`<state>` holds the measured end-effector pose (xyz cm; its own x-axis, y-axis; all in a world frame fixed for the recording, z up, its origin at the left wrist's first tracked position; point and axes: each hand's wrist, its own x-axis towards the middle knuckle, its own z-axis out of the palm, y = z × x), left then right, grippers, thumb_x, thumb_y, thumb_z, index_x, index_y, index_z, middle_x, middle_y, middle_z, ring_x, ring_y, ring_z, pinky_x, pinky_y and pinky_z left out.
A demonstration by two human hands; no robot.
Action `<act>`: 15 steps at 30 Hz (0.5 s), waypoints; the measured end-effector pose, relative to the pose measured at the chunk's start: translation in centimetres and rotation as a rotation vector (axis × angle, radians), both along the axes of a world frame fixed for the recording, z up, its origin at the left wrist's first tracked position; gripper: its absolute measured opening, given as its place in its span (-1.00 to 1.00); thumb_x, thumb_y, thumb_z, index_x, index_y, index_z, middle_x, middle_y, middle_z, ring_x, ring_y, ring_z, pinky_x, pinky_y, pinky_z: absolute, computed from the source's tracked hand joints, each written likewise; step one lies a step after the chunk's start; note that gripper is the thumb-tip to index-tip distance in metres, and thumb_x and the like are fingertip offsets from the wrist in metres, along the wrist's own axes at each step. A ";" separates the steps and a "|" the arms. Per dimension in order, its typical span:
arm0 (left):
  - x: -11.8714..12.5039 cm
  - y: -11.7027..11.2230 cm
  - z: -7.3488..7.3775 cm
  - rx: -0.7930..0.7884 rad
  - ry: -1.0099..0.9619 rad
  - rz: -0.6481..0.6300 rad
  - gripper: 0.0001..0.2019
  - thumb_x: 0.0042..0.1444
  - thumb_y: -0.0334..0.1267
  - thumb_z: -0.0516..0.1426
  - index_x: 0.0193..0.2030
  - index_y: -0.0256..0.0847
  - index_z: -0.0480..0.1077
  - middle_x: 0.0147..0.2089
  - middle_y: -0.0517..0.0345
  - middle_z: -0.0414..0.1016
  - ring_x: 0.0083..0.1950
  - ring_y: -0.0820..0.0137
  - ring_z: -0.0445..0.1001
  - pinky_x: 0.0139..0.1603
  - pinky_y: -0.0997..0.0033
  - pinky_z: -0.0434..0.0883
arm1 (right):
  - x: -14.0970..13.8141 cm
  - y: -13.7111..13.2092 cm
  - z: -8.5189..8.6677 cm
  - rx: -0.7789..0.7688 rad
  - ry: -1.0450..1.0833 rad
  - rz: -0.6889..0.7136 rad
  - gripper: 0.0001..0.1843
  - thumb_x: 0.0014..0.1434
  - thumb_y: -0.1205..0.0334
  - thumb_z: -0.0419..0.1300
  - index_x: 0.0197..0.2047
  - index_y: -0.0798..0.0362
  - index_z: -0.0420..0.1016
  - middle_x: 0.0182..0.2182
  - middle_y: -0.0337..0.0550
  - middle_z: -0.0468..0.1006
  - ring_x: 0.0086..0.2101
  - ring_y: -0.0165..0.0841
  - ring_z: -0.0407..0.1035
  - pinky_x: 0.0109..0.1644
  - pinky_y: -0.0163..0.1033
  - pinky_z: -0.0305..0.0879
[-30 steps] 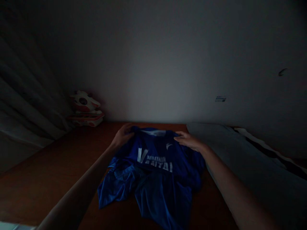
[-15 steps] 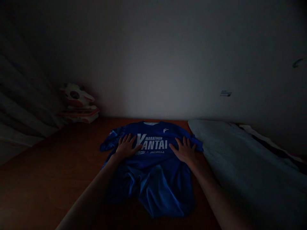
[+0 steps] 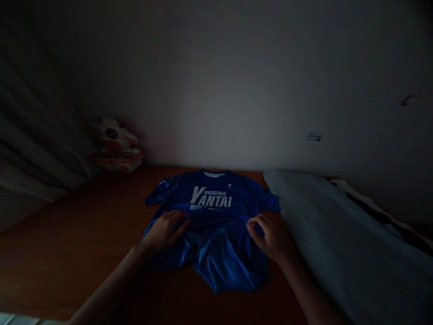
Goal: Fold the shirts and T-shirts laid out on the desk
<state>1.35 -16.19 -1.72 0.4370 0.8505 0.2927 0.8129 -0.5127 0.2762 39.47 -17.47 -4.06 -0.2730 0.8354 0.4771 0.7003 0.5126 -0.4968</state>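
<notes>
A blue short-sleeved T-shirt [image 3: 206,221] lies face up on a brown wooden surface, its collar toward the wall and white "MARATHON YANTAI" lettering across the chest. Below the print the fabric is wrinkled, and the hem is bunched unevenly. My left hand [image 3: 165,230] rests over the shirt's left side, fingers bent, thumb apart. At the right side edge, my right hand [image 3: 269,234] is curled, with thumb and forefinger tips meeting. Whether cloth is pinched between them is too dark to tell.
A grey-blue blanket [image 3: 324,225] covers the right side. A cow-shaped toy [image 3: 113,135] sits on a box [image 3: 126,162] at the back left, near a pale curtain [image 3: 37,149]. Behind stands a plain wall [image 3: 223,99] with a small label [image 3: 314,136].
Both hands have drawn back toward me from the chest print to the shirt's lower sides. Their spread fingers have curled. The view has shifted slightly.
</notes>
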 end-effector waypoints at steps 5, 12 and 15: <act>-3.4 -7.6 -0.9 0.048 0.085 0.002 -0.29 0.15 0.15 0.21 0.39 -0.02 0.26 0.37 -0.03 0.38 0.31 0.02 0.40 0.29 -0.01 0.39 | 0.8 -5.5 -0.2 -0.214 -0.150 0.145 -0.58 0.24 -0.04 0.26 0.14 -0.17 0.53 0.23 -0.12 0.46 0.17 -0.14 0.39 0.27 -0.01 0.32; -5.1 -10.2 -1.6 0.043 0.030 0.079 -0.69 0.28 0.01 0.14 0.08 0.07 0.55 0.13 0.13 0.59 0.11 0.22 0.56 0.18 0.20 0.48 | 3.3 -7.6 -2.4 -0.020 -0.038 -0.085 -0.64 0.37 0.19 0.04 0.12 -0.14 0.55 0.10 -0.07 0.58 0.12 -0.11 0.44 0.23 0.12 0.37; -5.2 -11.0 -1.8 0.076 0.024 0.123 -0.60 0.20 0.09 0.20 0.13 0.06 0.51 0.09 0.09 0.59 0.11 0.17 0.55 0.18 0.14 0.47 | 3.9 -9.0 -2.3 0.039 0.012 -0.116 -0.69 0.39 0.16 0.05 0.06 -0.13 0.57 -0.01 -0.06 0.63 0.01 -0.14 0.51 0.14 0.05 0.44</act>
